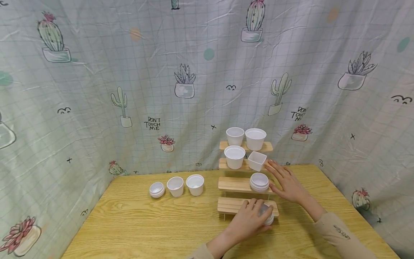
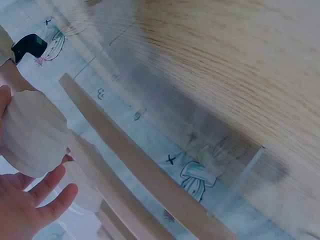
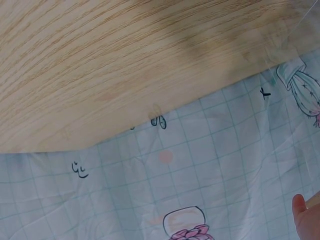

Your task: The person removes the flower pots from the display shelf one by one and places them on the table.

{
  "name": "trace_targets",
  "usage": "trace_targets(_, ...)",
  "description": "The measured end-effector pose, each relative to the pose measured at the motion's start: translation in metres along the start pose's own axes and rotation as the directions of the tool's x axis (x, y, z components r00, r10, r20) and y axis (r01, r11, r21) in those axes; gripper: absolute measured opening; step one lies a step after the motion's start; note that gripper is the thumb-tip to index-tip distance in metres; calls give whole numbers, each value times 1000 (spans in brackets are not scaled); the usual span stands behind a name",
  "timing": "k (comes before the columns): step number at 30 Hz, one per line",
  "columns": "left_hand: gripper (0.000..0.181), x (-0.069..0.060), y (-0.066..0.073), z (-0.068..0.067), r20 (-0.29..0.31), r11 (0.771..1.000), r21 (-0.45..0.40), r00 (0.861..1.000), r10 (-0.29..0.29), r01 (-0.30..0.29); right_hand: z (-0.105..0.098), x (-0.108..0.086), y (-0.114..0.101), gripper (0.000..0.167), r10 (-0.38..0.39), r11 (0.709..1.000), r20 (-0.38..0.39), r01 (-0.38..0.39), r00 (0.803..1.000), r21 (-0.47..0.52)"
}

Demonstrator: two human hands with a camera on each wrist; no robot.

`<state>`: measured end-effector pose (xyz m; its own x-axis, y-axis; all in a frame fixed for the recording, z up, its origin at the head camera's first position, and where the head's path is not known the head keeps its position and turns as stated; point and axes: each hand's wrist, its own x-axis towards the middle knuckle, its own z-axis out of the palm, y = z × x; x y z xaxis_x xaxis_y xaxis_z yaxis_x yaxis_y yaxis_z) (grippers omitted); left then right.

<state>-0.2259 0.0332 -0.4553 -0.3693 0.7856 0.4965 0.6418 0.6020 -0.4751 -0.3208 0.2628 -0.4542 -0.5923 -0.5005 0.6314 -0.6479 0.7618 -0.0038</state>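
- White jar (image 1: pixel 267 215): at the right end of the lowest step (image 1: pixel 233 205), partly hidden by fingers; I can't tell if its base bears on the wood.
- Left hand (image 1: pixel 248 220): fingers and thumb curled round the jar, gripping its side; probably because a low round body gives no handle, and a side grip leaves the underside free.
- Right hand (image 1: pixel 289 184): fingers extended and loose, gripping nothing, just right of the stand. I'd guess it's there to steady; contact with the ribbed jar (image 1: pixel 259 182) or square cup (image 1: pixel 257 162) I can't confirm. My right wrist view mostly misses it.
- Ribbed jar sits at the right end of the second step (image 1: pixel 233 183), left end bare.
- Third step (image 1: pixel 223 164): wide-rimmed cup (image 1: pixel 234 157) left, square cup right.
- Top step (image 1: pixel 223 145): two round cups, left one (image 1: pixel 235 136) and right one (image 1: pixel 256 139), side by side. Steps climb toward the far side, presumably so each row shows over the one in front.
- Table (image 1: pixel 136 223), left of the stand: small jar (image 1: pixel 156 190), plain cup (image 1: pixel 175 187), rimmed cup (image 1: pixel 195 185), lined up mouths up, probably for easy picking.
- Cactus-print cloth (image 1: pixel 155 97) hangs behind.
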Motion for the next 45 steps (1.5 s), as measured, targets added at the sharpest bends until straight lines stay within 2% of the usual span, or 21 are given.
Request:
trace_targets(12,54,-9,-5,-10,-41,1000,-6,999,8,-8,-1,1,-1,60,6,1000,10,-6,1000,8)
trace_targets(20,56,-18,-11,-20,-32,1000,-17,999,1,-1,0,0,1,62,10,1000,16,-11,1000,12)
trace_targets(45,57,-51,-38,-22,-22,998,-45,998,-55,54,1,1,0,63,3,1000,-13,-3,1000,14)
